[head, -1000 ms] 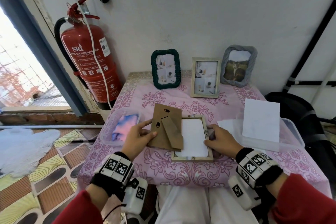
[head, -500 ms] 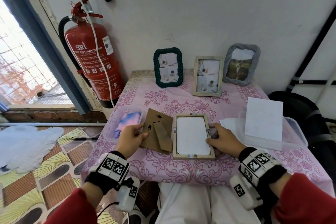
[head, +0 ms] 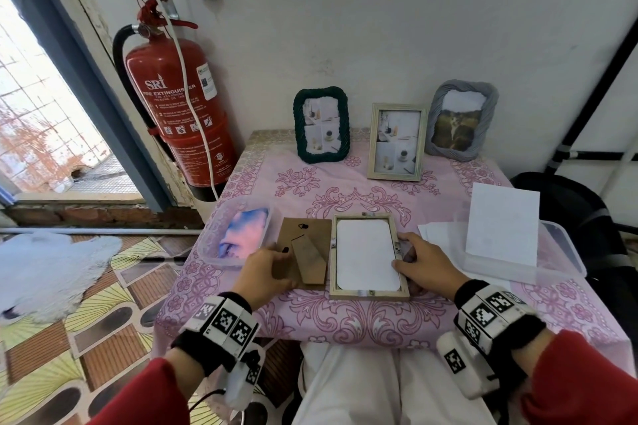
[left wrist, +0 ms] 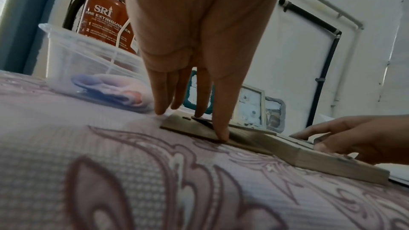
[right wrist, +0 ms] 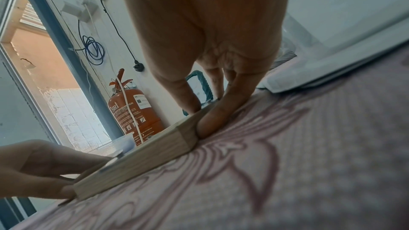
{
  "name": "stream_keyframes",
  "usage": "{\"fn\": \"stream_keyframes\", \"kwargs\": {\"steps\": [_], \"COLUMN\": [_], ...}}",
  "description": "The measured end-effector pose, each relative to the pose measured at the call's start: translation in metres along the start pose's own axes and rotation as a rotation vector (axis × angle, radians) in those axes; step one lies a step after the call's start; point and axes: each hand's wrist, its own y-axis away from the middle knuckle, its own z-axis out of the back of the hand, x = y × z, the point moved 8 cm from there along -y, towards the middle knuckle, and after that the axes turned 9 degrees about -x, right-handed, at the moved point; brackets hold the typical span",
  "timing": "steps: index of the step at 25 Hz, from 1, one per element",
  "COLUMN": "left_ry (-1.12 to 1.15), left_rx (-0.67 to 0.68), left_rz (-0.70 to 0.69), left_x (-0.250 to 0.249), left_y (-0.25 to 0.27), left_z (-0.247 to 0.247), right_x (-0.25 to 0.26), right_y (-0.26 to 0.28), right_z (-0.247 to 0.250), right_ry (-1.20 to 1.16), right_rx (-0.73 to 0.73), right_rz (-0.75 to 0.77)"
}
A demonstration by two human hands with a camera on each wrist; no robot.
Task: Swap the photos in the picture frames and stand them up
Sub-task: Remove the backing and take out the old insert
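Observation:
A light wooden frame (head: 368, 293) lies face down near the table's front edge, the white back of a photo (head: 365, 254) showing inside it. My right hand (head: 404, 252) holds its right rail, thumb on top and fingers against the outer side (right wrist: 219, 111). The brown backing board (head: 303, 252) with its stand flap lies flat on the cloth just left of the frame. My left hand (head: 272, 262) rests on it with straight fingers, fingertips (left wrist: 219, 135) touching the board (left wrist: 188, 127) and the cloth. The frame (left wrist: 321, 158) sits beside the board.
Three frames stand at the back by the wall: green (head: 321, 124), wooden (head: 397, 141), grey (head: 459, 121). A clear tub (head: 215, 252) with pink-blue cloth sits left of the board. A clear tub (head: 559, 252) with white sheets is on the right. A fire extinguisher (head: 179, 107) stands beyond the left edge.
The backing board, tilted over the frame a second ago, has moved left off it and now lies flat on the cloth. My right hand has stayed at the frame's right rail.

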Motion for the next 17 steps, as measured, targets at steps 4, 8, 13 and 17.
{"fn": "stream_keyframes", "kwargs": {"steps": [4, 8, 13, 17], "left_ry": [-0.023, 0.034, 0.015, -0.14], "left_rx": [0.06, -0.028, 0.027, 0.143], "left_rz": [-0.057, -0.042, -0.176, -0.174], "left_x": [-0.01, -0.026, -0.066, -0.074], "left_y": [-0.002, -0.017, -0.042, -0.064], "left_z": [-0.009, -0.007, -0.024, -0.046], "right_x": [-0.002, -0.002, 0.001, 0.0], "right_y": [-0.001, -0.001, 0.002, 0.002], "right_z": [-0.001, -0.002, -0.003, -0.004], "right_ry": [0.001, 0.002, 0.015, -0.001], "right_rx": [-0.004, -0.007, -0.013, -0.011], "right_rz": [0.003, 0.01, 0.058, 0.066]}}
